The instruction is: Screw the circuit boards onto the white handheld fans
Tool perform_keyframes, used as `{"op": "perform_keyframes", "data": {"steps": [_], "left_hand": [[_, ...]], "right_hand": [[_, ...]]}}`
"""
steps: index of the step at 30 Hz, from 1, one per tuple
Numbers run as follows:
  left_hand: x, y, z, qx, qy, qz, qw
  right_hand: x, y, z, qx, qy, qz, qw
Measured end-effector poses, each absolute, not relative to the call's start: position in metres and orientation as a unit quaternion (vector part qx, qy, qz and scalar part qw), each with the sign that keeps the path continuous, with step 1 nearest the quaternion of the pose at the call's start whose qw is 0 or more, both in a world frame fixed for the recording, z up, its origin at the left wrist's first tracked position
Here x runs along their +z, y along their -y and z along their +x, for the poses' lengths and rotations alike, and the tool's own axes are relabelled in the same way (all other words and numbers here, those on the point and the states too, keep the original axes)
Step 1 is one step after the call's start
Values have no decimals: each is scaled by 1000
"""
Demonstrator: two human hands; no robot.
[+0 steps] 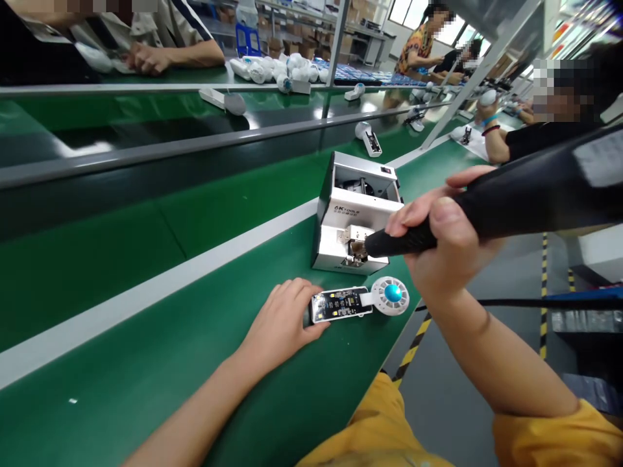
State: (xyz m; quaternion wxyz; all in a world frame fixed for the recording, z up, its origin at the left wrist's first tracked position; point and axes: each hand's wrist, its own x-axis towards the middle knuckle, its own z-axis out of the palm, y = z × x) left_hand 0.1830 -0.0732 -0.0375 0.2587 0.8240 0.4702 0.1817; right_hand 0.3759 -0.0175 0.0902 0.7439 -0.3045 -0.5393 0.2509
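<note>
The left hand (280, 321) presses closed-fingered on a circuit board (341, 305); at two o'clock, the right hand (438, 237) wraps an electric screwdriver (413, 237), its tip inside a white screw feeder (348, 220).

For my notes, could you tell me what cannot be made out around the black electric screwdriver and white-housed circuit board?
Head view:
- Tip of the black electric screwdriver: hidden against the silver-white screw feeder box.
- Its rear end: cut off by the right edge.
- Left end of the white-housed circuit board: covered by the left hand.
- Board components: too small to identify.
</note>
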Motion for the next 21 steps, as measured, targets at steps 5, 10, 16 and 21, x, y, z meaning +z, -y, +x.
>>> {"op": "perform_keyframes", "data": {"steps": [5, 10, 16, 21], "left_hand": [[-39, 72, 184, 181, -473, 823, 259], [-38, 72, 185, 177, -476, 823, 253], [-36, 73, 188, 176, -472, 831, 238], [-36, 74, 188, 175, -468, 833, 238]], "right_hand": [[79, 25, 373, 299, 572, -301, 702], [64, 61, 366, 405, 611, -282, 620], [44, 76, 352, 382, 640, -298, 596], [36, 75, 355, 368, 653, -310, 585]]}}
